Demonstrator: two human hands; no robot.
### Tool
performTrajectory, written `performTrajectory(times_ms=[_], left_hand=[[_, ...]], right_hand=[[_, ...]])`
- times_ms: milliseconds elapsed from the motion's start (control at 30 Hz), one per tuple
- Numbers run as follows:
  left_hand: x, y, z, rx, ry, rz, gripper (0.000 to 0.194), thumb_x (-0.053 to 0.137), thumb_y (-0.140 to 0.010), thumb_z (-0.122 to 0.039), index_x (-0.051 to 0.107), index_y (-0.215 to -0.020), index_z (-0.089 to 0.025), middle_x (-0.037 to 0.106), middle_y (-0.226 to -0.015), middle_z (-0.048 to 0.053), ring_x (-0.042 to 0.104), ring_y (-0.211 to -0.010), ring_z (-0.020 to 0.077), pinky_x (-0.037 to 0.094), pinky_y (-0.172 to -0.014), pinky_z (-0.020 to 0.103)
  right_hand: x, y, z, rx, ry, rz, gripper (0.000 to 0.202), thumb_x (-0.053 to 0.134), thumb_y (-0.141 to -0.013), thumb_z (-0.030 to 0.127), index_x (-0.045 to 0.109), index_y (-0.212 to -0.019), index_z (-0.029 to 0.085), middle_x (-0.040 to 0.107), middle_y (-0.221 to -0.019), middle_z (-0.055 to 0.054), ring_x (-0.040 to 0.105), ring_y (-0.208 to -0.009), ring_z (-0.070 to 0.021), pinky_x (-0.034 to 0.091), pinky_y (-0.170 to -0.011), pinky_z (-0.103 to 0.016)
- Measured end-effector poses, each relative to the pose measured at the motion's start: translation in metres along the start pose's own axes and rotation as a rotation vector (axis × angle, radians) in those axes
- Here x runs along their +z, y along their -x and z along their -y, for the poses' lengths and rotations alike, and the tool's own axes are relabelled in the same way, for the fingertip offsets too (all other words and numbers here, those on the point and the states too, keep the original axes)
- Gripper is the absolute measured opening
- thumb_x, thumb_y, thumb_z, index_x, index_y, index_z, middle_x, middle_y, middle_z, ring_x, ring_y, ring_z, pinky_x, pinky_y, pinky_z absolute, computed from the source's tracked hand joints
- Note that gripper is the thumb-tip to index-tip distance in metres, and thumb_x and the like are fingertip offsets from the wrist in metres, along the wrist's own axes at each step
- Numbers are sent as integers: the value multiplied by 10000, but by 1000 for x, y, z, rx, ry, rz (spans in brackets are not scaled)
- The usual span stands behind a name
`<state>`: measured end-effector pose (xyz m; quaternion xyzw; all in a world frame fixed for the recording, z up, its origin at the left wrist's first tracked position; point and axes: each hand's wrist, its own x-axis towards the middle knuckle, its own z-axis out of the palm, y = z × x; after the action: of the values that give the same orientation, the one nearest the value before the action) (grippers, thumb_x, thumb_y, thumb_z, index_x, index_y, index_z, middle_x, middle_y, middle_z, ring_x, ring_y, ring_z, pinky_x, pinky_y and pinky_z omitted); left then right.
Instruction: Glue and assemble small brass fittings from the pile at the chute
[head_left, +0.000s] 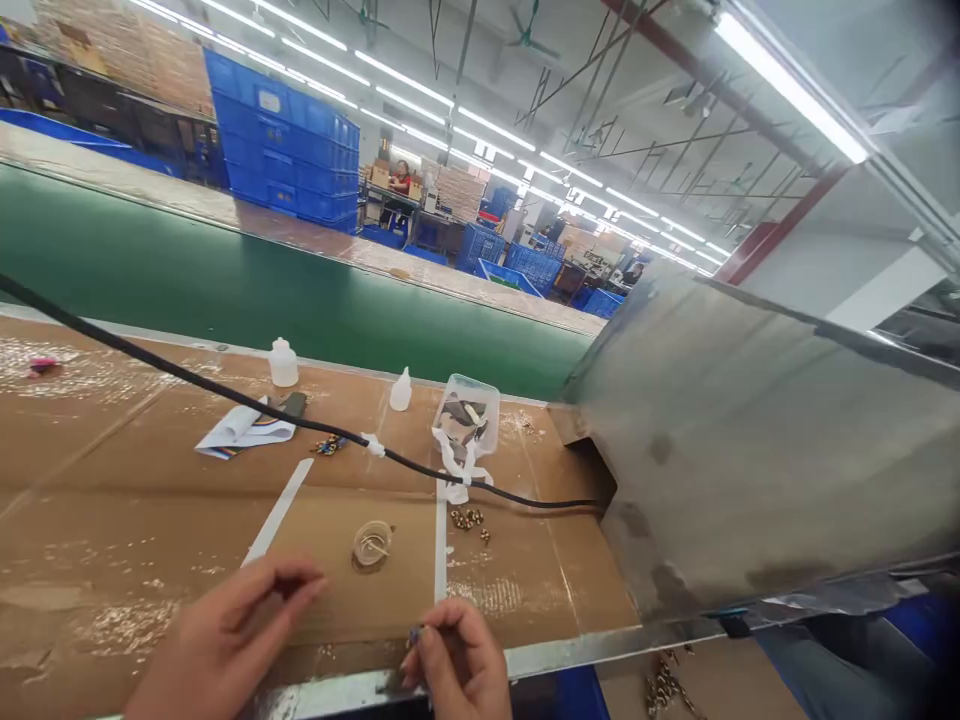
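Around a small clear dish [363, 532] on a cardboard-covered table [172, 520], several things are spread out. A thin pale stick [375, 546] rests in the dish. Beyond it, a black cable [420, 467] slants across the table into an opening in a large metal box [765, 450], far to the dish's right. Past the cable are two white bottles [283, 364] and, right of the dish, a clear tub [489, 432] of dark scraps. Small brown-and-gold pieces [466, 518] lie just right of the dish. Farther beyond it runs a green belt [300, 290].

Nearer than the dish and slightly right, the right hand [461, 660] pinches a tiny piece [415, 634] between thumb and fingers; it looks dark and bluish, its shape too blurred to tell. Left of the dish, the left hand [217, 640] has thumb and forefinger parted.
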<state>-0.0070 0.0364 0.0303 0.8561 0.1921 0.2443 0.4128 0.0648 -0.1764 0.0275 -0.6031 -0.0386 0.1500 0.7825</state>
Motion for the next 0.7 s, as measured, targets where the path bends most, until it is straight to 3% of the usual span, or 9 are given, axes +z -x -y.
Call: performTrajectory(times_ms=[100,200,367,567,700], left_hand=[[13,24,-9,-108,264,124,236,740,-752,-494,769,-884,-301,802,-878,-23,763,-805,210,604,-755,201],[18,25,-19,-186,445,201,228,757,-750,-441,780,-922,-294,808,-900,1,773,-804,231,621,-733,218],[16,13,-24,-183,570,281,171,747,-768,-360,780,-917,-282,797,-773,-5,764,-683,211,631,-656,222],[18,9,-19,-313,662,350,174,755,-756,-332,776,-907,-248,800,-853,12,769,-782,239,641,-729,276],[20,10,-11,-372,694,340,174,767,-729,-356,777,-853,-236,796,-817,18,764,-762,245,643,-721,299]], right_hand=[[22,-1,2,60,25,122,404,738,-785,578,647,-824,186,639,-584,4,601,-522,-116,502,-523,-204],[36,-4,1,110,8,190,383,739,-800,546,642,-839,178,653,-622,4,599,-518,-108,505,-542,-210],[47,-7,-3,131,-19,191,369,764,-785,520,665,-819,166,641,-647,9,577,-527,-94,496,-540,-199],[53,-7,-6,121,51,118,376,786,-756,522,697,-809,161,657,-692,-12,585,-613,-110,500,-579,-200],[53,-10,-6,176,70,152,403,805,-722,541,706,-791,156,645,-662,-11,565,-580,-108,485,-557,-206]])
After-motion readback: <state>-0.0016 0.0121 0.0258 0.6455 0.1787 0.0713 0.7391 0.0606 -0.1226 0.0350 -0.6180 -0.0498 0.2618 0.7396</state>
